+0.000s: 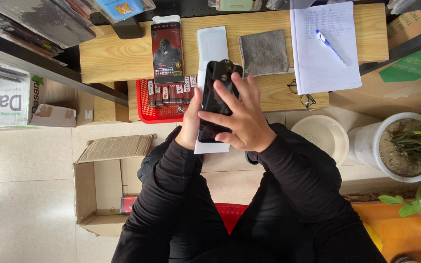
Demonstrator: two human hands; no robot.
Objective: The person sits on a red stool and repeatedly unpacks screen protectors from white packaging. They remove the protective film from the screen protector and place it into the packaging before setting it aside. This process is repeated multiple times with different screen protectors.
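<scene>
Left hand has its grip closed along the left edge of a black smartphone, holding it upright in the air over the lap, in front of the counter's near edge. Right hand lies flat across the phone's face, fingers spread, pressing rather than gripping; not closed on anything, so the phone's weight hangs on the left hand alone. A white sheet or card shows behind and below the phone; whether the left hand pinches it too is hard to tell, since the palms hide that edge. Risks as judged: right-hand pressure could twist the phone out of the one-sided hold and drop it to the tile floor; sliding fingers could smear the glass or shift any film being laid on it. Outward: a dark product box and grey cloth on the counter, a red basket of small packs just beyond the hands, a notepad with pen, an open carton on the floor to the left.
</scene>
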